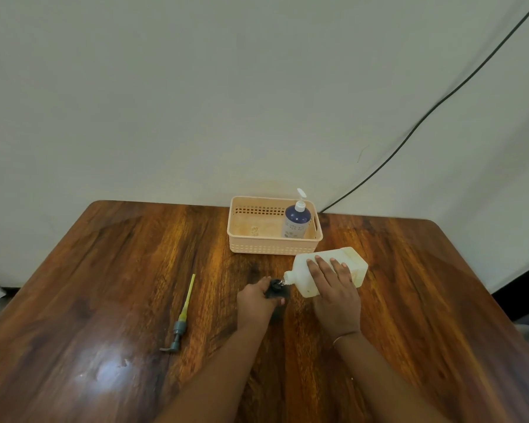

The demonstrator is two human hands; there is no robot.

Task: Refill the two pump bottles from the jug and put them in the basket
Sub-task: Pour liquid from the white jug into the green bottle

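My right hand (333,288) grips a translucent white jug (353,265) tipped on its side, spout down to the left. The spout sits right over the open mouth of a small dark bottle (276,289), and a thin stream of liquid shows between them. My left hand (255,300) wraps around that dark bottle and holds it upright on the table. Its grey pump head with a yellow tube (182,319) lies loose on the table to the left. A blue pump bottle (297,219) with a white pump stands in the right end of the peach basket (257,247).
The basket sits at the far edge of the wooden table (104,300), against a pale wall. A black cable (409,138) runs down the wall to the table's back edge, right of the basket.
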